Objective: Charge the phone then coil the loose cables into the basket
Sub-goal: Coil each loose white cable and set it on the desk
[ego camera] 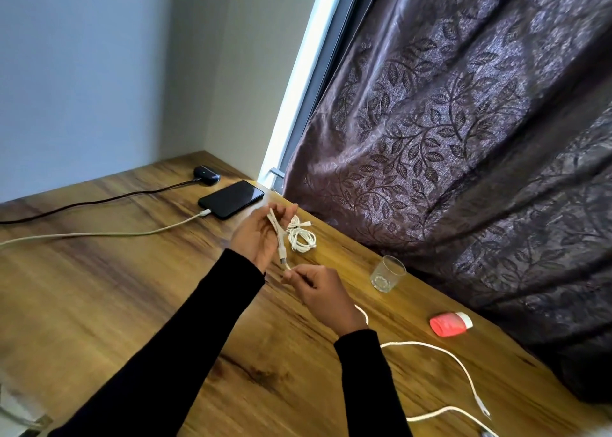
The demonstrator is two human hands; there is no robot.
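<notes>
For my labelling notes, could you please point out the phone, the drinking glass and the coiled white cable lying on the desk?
phone (231,199): head view, middle of its dark screen.
drinking glass (387,273): head view, its clear side wall.
coiled white cable (302,237): head view, on the loops.

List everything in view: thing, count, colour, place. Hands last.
phone: 1, black, far on the table, white charging cable plugged in
earbud case: 1, black, far corner, dark cable attached
coiled cable: 1, white, beyond the hands
loose cable: 1, white, near right, trailing from the hands
glass: 1, clear, right edge
small bottle: 1, red, white cap, lying right
curtain: 1, purple, right
left hand: holds folded cable
right hand: pinches cable
</notes>
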